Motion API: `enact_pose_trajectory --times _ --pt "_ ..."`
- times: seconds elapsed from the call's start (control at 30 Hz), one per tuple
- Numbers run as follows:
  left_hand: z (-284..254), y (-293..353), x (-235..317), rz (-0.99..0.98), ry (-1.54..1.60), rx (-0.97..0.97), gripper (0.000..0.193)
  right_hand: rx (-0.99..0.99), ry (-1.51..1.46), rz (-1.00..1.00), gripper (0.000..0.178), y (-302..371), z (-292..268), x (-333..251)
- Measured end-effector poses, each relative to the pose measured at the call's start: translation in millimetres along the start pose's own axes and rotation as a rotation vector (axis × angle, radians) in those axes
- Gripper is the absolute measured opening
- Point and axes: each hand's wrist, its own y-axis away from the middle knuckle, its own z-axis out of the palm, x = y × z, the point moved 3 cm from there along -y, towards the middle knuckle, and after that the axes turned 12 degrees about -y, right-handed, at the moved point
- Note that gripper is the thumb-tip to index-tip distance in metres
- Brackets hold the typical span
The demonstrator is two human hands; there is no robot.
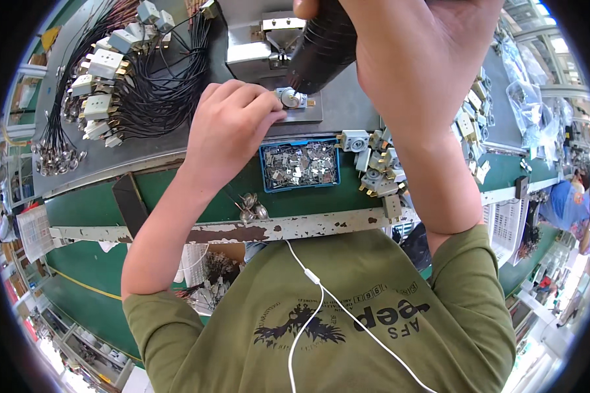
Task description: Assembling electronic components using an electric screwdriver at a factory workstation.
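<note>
Plug housing (290, 98), grey-white, sits on the flat steel block (305, 116) just in front of the steel fixture (248, 52), under the lower end of the black cylindrical tool (324, 49).

Left hand (233, 121): thumb and index narrow, pinching the housing's left end; exact contact partly hidden. Right hand (416, 46): wrapped round the tool, most fingers out of sight behind it or cut off by the frame. Tool leans, top away from the housing toward the right. Can't tell if its tip touches; the tool body blocks the view.

Risks, my read: a light pinch lets the housing twist or skate on the smooth block if the tool pushes or turns. Tilt could make the tip slide off the round face, and the left fingertips are right beside it. Tool body also blocks the line of sight, so misalignment would be easy to miss.

Orientation: long axis runs roughly left-right across the block, brass prong pointing right, away from the left hand. Round face looks up.

Nearby: blue bin (301, 190) of small metal clips (300, 164) on the green tabletop (301, 204), loose plugs (356, 141) to its right, cabled plugs (105, 63) far left.
</note>
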Motion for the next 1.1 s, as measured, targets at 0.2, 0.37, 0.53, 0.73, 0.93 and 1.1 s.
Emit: enact_pose_trajectory --times 0.2,0.37,0.53,0.73,0.93,1.1 --pt "2.9 -2.0 -6.8 -0.01 0.091 0.048 0.013 0.011 0.005 -0.011 0.058 -1.3 8.9 4.8" --pt "5.8 0.6 -13.9 -0.007 0.142 -0.059 0.014 -0.005 -0.005 -0.027 0.061 -5.4 18.4 14.3" --pt "3.7 -3.8 -15.2 0.027 0.118 -0.09 0.016 -0.033 -0.016 -0.045 0.065 -7.1 19.9 20.2" --pt "5.5 -3.4 -12.7 0.051 0.12 -0.075 0.018 -0.061 -0.031 -0.067 0.069 -6.5 24.9 22.8" --pt "4.1 -2.7 -17.4 0.013 0.174 -0.028 0.015 -0.132 -0.045 -0.043 0.073 -13.9 29.8 38.5" --pt "1.9 -6.8 -14.4 -0.212 0.212 -0.168 0.017 -0.28 -0.137 0.29 0.061 -23.2 22.6 44.7"
